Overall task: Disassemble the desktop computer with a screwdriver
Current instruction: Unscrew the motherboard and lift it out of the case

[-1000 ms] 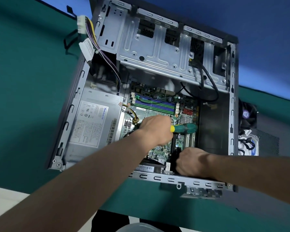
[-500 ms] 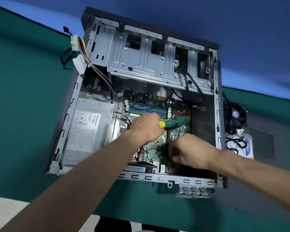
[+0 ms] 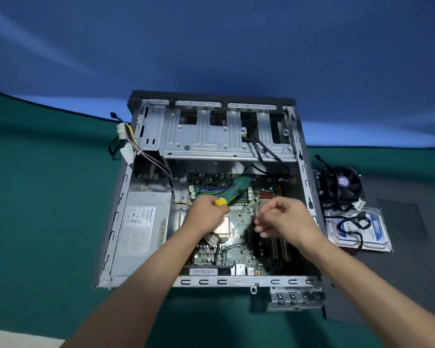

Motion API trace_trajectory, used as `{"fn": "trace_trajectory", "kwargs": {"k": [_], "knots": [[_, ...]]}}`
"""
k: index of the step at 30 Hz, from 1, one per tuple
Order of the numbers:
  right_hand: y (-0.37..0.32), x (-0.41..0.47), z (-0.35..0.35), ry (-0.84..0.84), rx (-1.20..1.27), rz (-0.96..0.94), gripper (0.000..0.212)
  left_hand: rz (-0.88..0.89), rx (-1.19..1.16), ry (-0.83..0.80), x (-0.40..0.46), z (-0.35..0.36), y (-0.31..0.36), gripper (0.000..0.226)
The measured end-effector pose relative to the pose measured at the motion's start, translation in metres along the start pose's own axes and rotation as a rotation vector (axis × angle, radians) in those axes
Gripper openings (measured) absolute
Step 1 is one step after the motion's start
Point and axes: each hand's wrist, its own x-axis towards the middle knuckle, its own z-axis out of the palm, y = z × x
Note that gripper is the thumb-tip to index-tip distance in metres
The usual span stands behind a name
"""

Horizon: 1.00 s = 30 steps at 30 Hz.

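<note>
I am looking down at a table that is wearing a dark green cloth, which is lying flat and filling most of my view. Behind it a blue backdrop is rising as the wall, and pale streaks of light are slanting across its left part. A brighter blue band is running where the backdrop is meeting the table's far edge. At the right a dark grey mat is lying over the cloth. In the lower left corner a pale strip of floor is showing.
</note>
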Motion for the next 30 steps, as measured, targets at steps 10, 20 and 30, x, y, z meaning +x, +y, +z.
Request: {"fn": "trace_trajectory", "kwargs": {"k": [10,20,30], "knots": [[0.017,0.001,0.004,0.063,-0.551,-0.162,0.020,0.006,0.268,0.133,-0.008,-0.007,-0.007,0.014],[0.019,0.031,0.020,-0.137,-1.104,-0.201,0.020,-0.044,0.358,0.067,-0.003,0.001,-0.012,0.006],[0.019,0.037,0.039,-0.320,-1.435,-0.350,0.019,-0.041,0.373,0.044,0.000,0.001,-0.013,0.009]]}}
